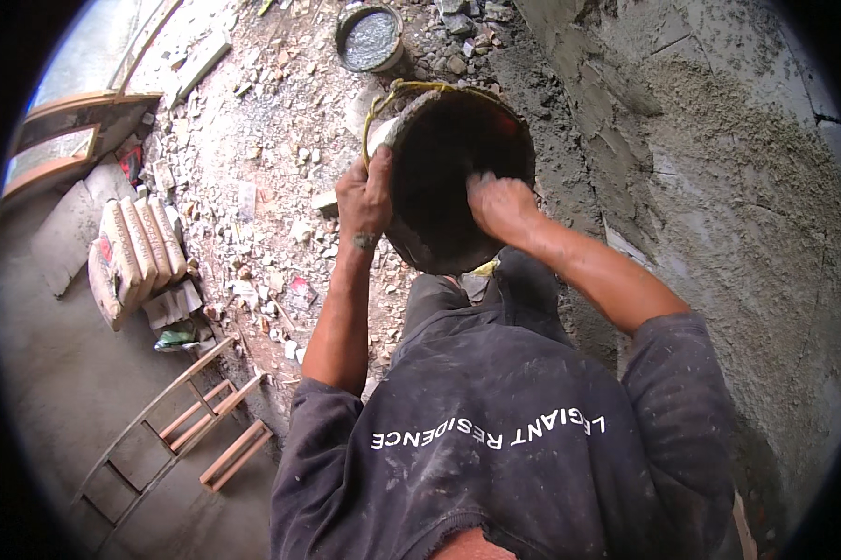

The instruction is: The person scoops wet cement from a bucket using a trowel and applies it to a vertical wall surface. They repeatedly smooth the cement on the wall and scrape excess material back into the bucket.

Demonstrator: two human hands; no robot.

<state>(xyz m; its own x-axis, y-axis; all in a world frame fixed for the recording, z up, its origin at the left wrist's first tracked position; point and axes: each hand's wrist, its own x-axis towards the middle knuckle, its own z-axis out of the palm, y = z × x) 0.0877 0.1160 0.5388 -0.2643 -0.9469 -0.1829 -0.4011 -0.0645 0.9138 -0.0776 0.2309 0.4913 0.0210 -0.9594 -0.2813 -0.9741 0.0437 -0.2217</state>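
Observation:
A dark, mortar-crusted bucket [424, 140] is tipped so that its mouth faces me, just in front of my legs. My left hand [364, 198] is closed on its left side at the rim, near the thin yellow handle [369, 121]. Inside the mouth, toward the right side, is my right hand [503, 207] with its fingers curled in. Whatever those fingers hold, if anything, is lost in the bucket's dark interior. Grey smears mark my left wrist.
Behind the bucket stands a round tub [398, 54] of grey liquid. Broken rubble [262, 140] covers the ground. A rough, partly plastered wall [738, 196] rises close on the right. Stacked bags [140, 247] and a wooden ladder-like frame [150, 434] lie at left.

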